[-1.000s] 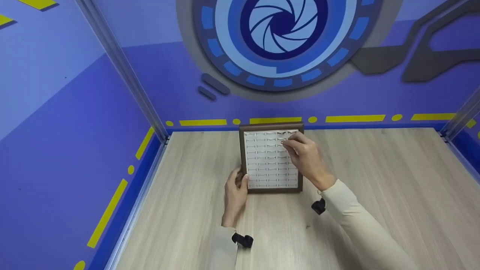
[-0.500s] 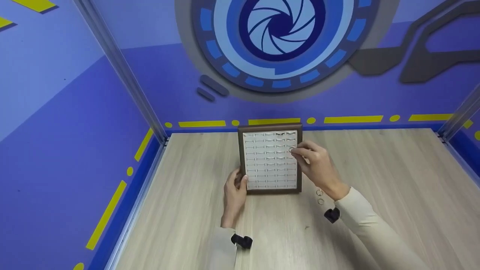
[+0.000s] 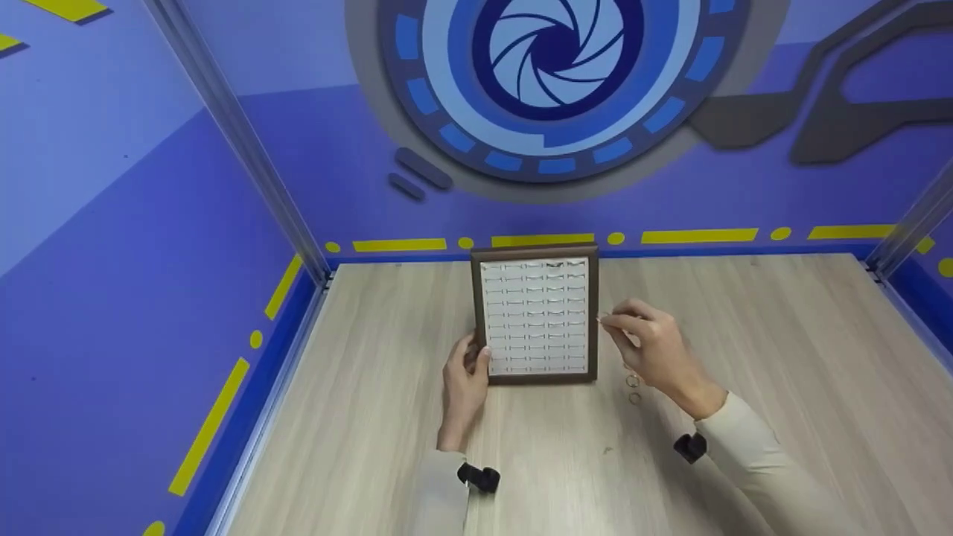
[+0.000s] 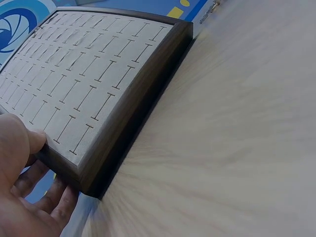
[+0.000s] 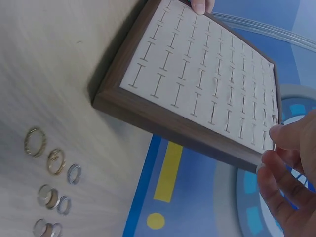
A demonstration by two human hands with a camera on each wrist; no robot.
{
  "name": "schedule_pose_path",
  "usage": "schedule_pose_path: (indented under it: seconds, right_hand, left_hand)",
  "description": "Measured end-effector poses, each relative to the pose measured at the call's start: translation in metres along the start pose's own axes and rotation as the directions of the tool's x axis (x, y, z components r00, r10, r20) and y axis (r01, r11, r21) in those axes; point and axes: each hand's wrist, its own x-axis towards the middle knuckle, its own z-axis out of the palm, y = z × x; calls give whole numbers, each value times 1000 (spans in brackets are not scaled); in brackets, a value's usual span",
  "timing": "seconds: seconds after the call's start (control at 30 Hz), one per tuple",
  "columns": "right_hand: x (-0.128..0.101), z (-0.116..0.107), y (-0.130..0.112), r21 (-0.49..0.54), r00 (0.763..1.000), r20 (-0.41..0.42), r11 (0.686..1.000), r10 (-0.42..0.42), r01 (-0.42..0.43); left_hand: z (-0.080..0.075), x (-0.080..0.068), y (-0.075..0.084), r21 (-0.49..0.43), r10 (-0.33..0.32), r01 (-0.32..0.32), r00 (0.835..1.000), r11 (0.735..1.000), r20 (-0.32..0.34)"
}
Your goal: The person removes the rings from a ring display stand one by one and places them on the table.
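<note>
My left hand (image 3: 467, 383) grips the lower left edge of a brown-framed ring display board (image 3: 536, 316), thumb on the front and fingers behind. The board leans upright; rows of slots cross its white pad (image 4: 74, 64). Some slots in the upper right part hold rings (image 3: 555, 265). Just off the board's right edge, my right hand (image 3: 651, 346) pinches a small ring (image 3: 602, 318) between thumb and forefinger. In the right wrist view the fingertips of the right hand (image 5: 291, 168) overlap the board's edge, and the held ring is hidden there.
Loose rings lie on the wooden table (image 3: 372, 417) right of the board, among them a gold ring (image 5: 27, 142), another gold ring (image 5: 53, 157) and a silver ring (image 5: 71, 175). A tiny speck (image 3: 608, 450) lies in front. Behind the board rises a blue printed wall (image 3: 298, 164).
My right hand has moved from the board's upper right slots down and right, past its edge, with the ring pinched. Loose rings on the table have come into view. The left hand stays put.
</note>
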Motion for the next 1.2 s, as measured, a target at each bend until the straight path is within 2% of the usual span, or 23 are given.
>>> schedule_pose_path:
  seconds: [0.17,0.67,0.83,1.03,1.2]
  right_hand:
    - [-14,-7,5,-34,999,26,999,30,-29]
    - [-60,-16,14,-101,994,37,990,106,-102]
    - [-79,-17,15,-102,985,59,982,164,-157]
    - [-98,-17,15,-119,977,87,976,195,-184]
    - [-110,-16,16,-100,961,123,966,249,-238]
  left_hand:
    - [0,1,0,3,20,-20,1000,1000,-5]
    - [-1,1,2,3,-8,8,1000,1000,-22]
    - [1,0,2,0,-9,9,1000,1000,-14]
    - [1,-1,3,15,-31,31,1000,999,-1]
    - [1,-1,2,6,-37,37,999,999,-6]
